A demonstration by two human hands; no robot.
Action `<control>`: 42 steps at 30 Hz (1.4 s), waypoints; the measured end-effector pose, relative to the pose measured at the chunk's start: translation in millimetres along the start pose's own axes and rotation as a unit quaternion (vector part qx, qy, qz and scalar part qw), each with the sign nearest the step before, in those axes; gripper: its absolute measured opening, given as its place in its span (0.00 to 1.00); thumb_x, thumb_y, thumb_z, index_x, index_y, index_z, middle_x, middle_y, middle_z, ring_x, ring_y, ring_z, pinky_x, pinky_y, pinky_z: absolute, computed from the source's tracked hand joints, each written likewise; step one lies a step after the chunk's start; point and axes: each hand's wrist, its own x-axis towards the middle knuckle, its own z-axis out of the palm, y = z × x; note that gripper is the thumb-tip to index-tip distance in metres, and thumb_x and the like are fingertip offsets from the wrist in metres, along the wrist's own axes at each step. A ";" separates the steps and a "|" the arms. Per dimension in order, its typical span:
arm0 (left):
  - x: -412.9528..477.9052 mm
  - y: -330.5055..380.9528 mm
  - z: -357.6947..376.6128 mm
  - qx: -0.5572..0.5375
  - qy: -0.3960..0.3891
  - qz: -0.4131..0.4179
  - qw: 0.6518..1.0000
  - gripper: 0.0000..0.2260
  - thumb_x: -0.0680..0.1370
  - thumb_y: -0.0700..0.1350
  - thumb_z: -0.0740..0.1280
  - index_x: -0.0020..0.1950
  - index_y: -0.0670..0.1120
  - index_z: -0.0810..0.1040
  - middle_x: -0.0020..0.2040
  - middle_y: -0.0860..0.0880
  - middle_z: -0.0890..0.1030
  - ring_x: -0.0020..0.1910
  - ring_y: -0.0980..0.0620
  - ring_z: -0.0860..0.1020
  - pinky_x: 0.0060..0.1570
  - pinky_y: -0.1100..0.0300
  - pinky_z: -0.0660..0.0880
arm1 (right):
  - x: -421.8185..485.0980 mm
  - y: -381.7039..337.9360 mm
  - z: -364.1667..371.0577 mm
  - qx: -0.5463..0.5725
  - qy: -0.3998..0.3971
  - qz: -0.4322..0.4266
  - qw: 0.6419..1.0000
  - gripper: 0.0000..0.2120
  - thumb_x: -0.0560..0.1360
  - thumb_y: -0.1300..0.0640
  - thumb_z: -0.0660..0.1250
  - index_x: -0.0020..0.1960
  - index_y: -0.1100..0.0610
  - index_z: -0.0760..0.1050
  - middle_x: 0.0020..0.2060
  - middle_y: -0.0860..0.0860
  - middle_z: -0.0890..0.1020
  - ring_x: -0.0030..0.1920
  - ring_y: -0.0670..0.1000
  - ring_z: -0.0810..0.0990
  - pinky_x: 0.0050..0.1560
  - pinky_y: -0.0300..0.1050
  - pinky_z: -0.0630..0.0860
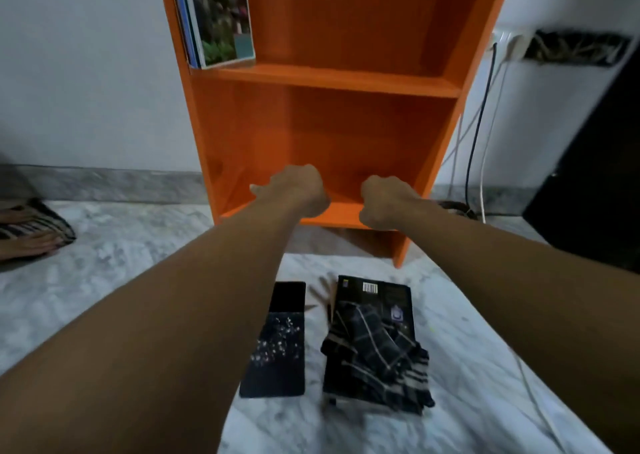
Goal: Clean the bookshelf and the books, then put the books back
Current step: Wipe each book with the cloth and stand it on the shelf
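An orange bookshelf (pixel 332 79) stands on the marble floor against the wall. Two books (pixel 214 17) lean at the left of its upper shelf; the lower compartment holds none. My left hand (pixel 294 190) is a fist inside the lower compartment, thumb pointing left. My right hand (pixel 384 204) is curled at the bottom board's front edge. I see nothing in either hand. On the floor below lie a dark speckled book (pixel 273 342) and a black book with a barcode (pixel 377 294). A dark checked cloth (pixel 377 360) is crumpled on the black book.
Cables (pixel 474 141) hang from a wall socket (pixel 509 44) right of the shelf and trail over the floor. A large black object (pixel 588 176) stands at the far right. A folded striped fabric (pixel 31 225) lies on the floor at the left.
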 end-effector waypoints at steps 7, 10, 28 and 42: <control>6.3 13.9 85.8 -0.028 -0.096 0.004 0.995 0.14 0.80 0.39 0.60 0.34 0.42 0.68 0.47 0.34 0.77 0.36 0.43 0.74 0.37 0.54 0.66 | -15.9 36.7 124.5 0.066 -0.218 -0.052 0.972 0.28 0.72 0.37 0.68 0.57 0.60 0.74 0.52 0.56 0.78 0.51 0.58 0.78 0.47 0.51 0.76; 9.2 9.4 130.6 -0.044 -0.133 -0.024 0.990 0.12 0.79 0.36 0.59 0.36 0.37 0.71 0.37 0.33 0.70 0.36 0.41 0.73 0.34 0.47 0.68 | -48.7 46.4 186.4 0.022 -0.295 -0.050 0.954 0.50 0.66 0.26 0.66 0.78 0.49 0.50 0.75 0.60 0.55 0.73 0.69 0.58 0.67 0.66 0.65; 6.7 7.0 227.0 -0.154 -0.111 -0.132 0.973 0.08 0.74 0.45 0.70 0.47 0.41 0.76 0.47 0.42 0.79 0.48 0.41 0.80 0.44 0.55 0.79 | -43.0 100.9 215.5 0.161 -0.037 0.083 0.983 0.31 0.72 0.48 0.70 0.70 0.59 0.65 0.62 0.61 0.70 0.60 0.63 0.73 0.60 0.52 0.73; -6.9 6.4 224.2 -0.521 -0.244 -0.183 0.797 0.09 0.79 0.46 0.67 0.51 0.40 0.80 0.44 0.43 0.85 0.41 0.45 0.82 0.44 0.54 0.79 | -75.3 116.0 227.6 0.143 -0.085 0.015 0.986 0.41 0.72 0.40 0.68 0.78 0.37 0.48 0.65 0.57 0.58 0.64 0.60 0.63 0.65 0.54 0.69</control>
